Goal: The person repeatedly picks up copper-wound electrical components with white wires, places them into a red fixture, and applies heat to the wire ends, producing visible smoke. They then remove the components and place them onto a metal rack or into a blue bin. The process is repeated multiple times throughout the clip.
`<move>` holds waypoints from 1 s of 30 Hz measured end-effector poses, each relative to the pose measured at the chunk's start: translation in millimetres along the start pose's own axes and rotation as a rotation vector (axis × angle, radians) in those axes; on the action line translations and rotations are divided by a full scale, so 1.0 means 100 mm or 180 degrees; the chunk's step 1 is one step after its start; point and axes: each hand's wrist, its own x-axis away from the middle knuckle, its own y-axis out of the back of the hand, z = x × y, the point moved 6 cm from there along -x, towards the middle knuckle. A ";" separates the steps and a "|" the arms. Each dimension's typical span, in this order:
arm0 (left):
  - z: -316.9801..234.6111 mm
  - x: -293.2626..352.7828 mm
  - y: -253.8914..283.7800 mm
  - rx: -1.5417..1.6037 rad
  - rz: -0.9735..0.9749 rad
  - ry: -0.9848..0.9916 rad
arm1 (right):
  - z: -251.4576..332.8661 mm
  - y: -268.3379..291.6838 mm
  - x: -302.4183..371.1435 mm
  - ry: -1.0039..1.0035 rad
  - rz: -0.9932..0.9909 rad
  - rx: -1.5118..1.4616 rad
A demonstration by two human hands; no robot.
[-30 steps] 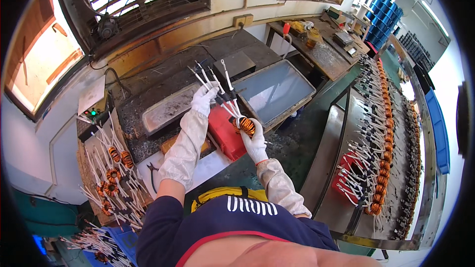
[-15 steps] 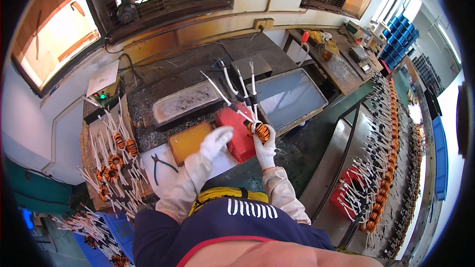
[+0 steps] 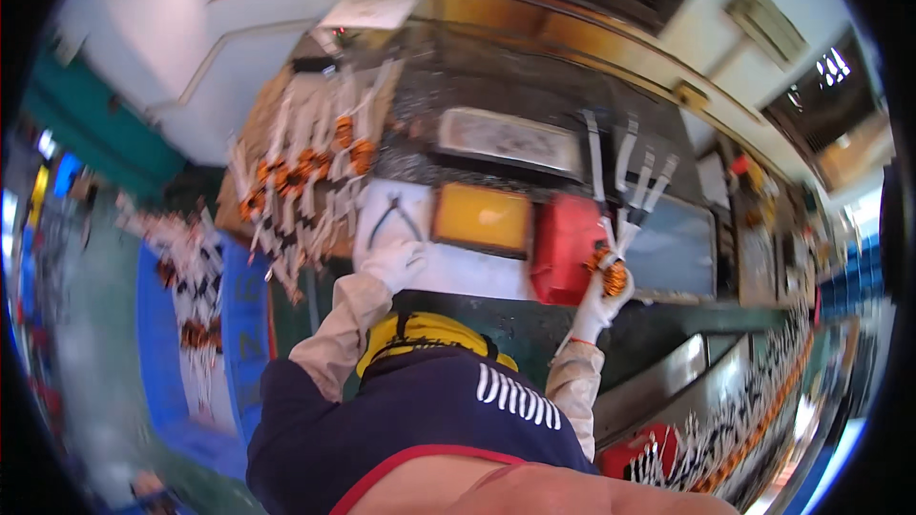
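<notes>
In my gloved right hand (image 3: 601,305) is a copper-wound toroidal coil (image 3: 613,275), its several white-sleeved leads with black bands standing up and away from me. The coil is just to the right of a red bin (image 3: 565,253). My gloved left hand (image 3: 396,265) lies low over the white sheet (image 3: 477,272), right at the handle ends of a pair of dark pliers (image 3: 394,216). Motion blur smears its fingers, so whether they touch or grip the handles does not show. A yellow block in a dark frame (image 3: 482,217) sits between the pliers and the bin.
Many similar coils (image 3: 305,172) lie on a board at the left. A blue crate (image 3: 248,324) with more coils stands below it. Behind the yellow block is a metal tray (image 3: 510,138); a grey-surfaced trough (image 3: 677,248) is beyond the coil. Coil rows (image 3: 763,410) line the lower right.
The view has turned left. My left hand has moved from beside the red bin, leftward past the yellow block, to the pliers. My right hand still holds the coil near the bin.
</notes>
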 end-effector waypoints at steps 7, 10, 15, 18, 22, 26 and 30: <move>0.88 0.54 0.07 -0.0228 -0.0209 0.1328 | -0.24 0.02 -0.02 -0.0382 -0.0128 -0.0036; 1.00 0.60 0.03 -0.0053 -0.0006 0.1369 | -0.30 0.00 -0.05 -0.0537 -0.0159 -0.0038; 1.08 0.47 -0.23 -0.0311 -0.0152 0.1400 | -0.01 -0.04 -0.05 -0.0598 -0.0280 0.0317; 1.10 0.37 -0.25 -0.0443 -0.0086 0.1425 | -0.17 0.01 -0.07 -0.0320 -0.0209 0.0056; 1.47 0.05 -0.66 -0.0837 -0.0160 0.2054 | -0.06 -0.05 -0.05 -0.0515 -0.0268 0.0073; 1.59 -0.24 -0.77 -0.0504 -0.0151 0.2742 | 0.03 -0.05 -0.03 -0.0541 -0.0258 -0.0097; 1.58 -0.28 -0.80 -0.0640 -0.0061 0.2741 | -0.02 -0.05 -0.03 -0.0539 -0.0266 -0.0018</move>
